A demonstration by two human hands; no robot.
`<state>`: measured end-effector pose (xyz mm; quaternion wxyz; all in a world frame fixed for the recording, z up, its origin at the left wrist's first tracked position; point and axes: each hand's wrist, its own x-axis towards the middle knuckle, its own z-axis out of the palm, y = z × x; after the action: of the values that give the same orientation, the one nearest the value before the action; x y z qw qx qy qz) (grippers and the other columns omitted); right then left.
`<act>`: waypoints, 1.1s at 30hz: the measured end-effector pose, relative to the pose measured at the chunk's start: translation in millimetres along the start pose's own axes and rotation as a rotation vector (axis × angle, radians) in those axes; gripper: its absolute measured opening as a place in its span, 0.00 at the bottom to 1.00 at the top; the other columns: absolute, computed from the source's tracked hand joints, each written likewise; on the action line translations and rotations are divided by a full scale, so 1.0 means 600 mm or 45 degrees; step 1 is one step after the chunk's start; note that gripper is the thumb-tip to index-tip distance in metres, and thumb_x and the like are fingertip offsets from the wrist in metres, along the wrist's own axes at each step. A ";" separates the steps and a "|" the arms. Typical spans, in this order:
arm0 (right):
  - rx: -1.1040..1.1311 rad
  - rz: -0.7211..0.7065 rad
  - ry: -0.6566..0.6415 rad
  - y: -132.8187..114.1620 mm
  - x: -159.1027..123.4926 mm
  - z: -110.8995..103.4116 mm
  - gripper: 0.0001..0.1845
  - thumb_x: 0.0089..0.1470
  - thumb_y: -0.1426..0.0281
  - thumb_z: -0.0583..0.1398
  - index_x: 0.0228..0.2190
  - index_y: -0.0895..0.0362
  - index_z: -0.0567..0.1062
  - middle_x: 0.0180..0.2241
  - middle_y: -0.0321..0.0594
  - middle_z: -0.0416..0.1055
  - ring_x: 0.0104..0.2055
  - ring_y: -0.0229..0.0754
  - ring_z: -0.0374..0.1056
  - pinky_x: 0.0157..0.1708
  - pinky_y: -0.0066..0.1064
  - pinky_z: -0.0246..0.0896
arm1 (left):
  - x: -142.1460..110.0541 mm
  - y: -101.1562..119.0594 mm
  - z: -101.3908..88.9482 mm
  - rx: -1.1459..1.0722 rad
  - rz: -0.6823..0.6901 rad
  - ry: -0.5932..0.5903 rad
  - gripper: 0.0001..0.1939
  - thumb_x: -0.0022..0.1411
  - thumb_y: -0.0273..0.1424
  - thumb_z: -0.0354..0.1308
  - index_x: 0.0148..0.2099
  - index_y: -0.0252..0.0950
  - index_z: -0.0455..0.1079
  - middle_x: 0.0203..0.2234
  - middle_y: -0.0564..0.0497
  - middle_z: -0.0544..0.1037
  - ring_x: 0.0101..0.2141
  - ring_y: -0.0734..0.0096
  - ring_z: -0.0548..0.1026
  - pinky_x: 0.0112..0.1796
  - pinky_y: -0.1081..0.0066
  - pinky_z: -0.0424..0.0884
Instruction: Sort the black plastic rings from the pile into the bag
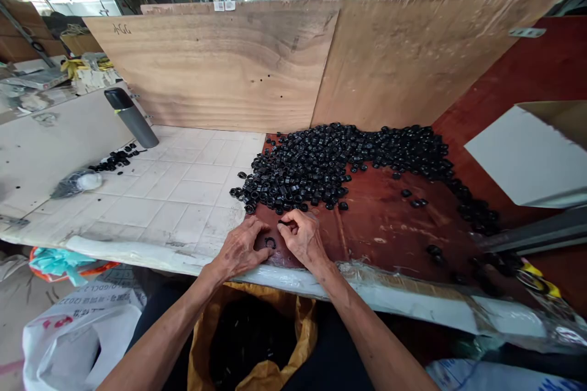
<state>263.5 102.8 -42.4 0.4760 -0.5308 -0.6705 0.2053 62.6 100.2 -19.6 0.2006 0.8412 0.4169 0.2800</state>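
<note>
The right hand (pixel 300 235), grip pinched on a black piece (pixel 283 223), should avoid the ring (pixel 266 241) beside the spread left hand (pixel 242 248).

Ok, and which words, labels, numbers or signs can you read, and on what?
"小GG", probably, handwritten on the wooden panel.
"GDCL", apparently, on the white sack; its other print is too blurred.
Blue lettering on the bag at lower right: unreadable.
White tags at the panel's top edge: too small.

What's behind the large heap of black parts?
Behind the heap of black parts stand wooden boards. The heap covers part of their foot, so anything there cannot be seen.
</note>
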 end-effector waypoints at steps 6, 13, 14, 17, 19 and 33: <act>0.250 0.062 -0.092 -0.012 0.004 -0.006 0.09 0.54 0.69 0.61 0.36 0.56 0.80 0.34 0.40 0.77 0.28 0.39 0.71 0.28 0.29 0.67 | 0.004 -0.012 0.010 0.003 -0.003 0.039 0.06 0.60 0.25 0.61 0.41 0.39 0.73 0.33 0.51 0.77 0.35 0.65 0.76 0.39 0.66 0.72; 0.410 0.441 -0.014 0.010 0.006 -0.004 0.09 0.50 0.64 0.63 0.33 0.55 0.75 0.24 0.39 0.77 0.24 0.46 0.74 0.22 0.31 0.67 | 0.014 -0.002 0.030 0.206 0.013 -0.035 0.19 0.56 0.38 0.71 0.49 0.41 0.74 0.38 0.48 0.74 0.41 0.57 0.76 0.42 0.62 0.74; 0.408 0.463 -0.048 0.011 0.006 -0.005 0.09 0.50 0.64 0.63 0.33 0.54 0.75 0.23 0.38 0.77 0.25 0.47 0.75 0.22 0.31 0.67 | 0.016 -0.001 0.033 0.212 0.015 -0.044 0.16 0.58 0.36 0.69 0.48 0.41 0.75 0.37 0.49 0.73 0.40 0.58 0.76 0.42 0.63 0.74; 0.344 0.420 -0.119 0.009 0.006 -0.007 0.08 0.51 0.63 0.63 0.33 0.54 0.75 0.22 0.35 0.76 0.24 0.45 0.74 0.24 0.31 0.67 | 0.021 -0.002 0.035 0.189 0.011 -0.051 0.10 0.61 0.32 0.66 0.46 0.41 0.75 0.37 0.49 0.74 0.39 0.60 0.77 0.41 0.64 0.73; 0.322 0.379 -0.143 0.006 0.007 -0.007 0.09 0.51 0.62 0.63 0.32 0.54 0.74 0.20 0.32 0.74 0.22 0.42 0.72 0.24 0.30 0.66 | 0.021 -0.005 0.034 0.155 0.015 -0.032 0.10 0.61 0.30 0.66 0.46 0.40 0.74 0.37 0.49 0.76 0.40 0.59 0.77 0.42 0.63 0.74; 0.703 0.445 -0.162 -0.019 0.007 -0.011 0.15 0.48 0.61 0.68 0.37 0.54 0.75 0.31 0.37 0.79 0.33 0.44 0.77 0.36 0.33 0.72 | 0.010 -0.007 0.030 -0.194 0.094 0.267 0.14 0.65 0.28 0.61 0.53 0.38 0.73 0.45 0.45 0.82 0.46 0.60 0.81 0.49 0.60 0.78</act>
<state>263.1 101.3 -28.6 0.5166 -0.4749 -0.5166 0.4907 74.9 105.5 -33.9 0.2087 0.8044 0.3819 0.4044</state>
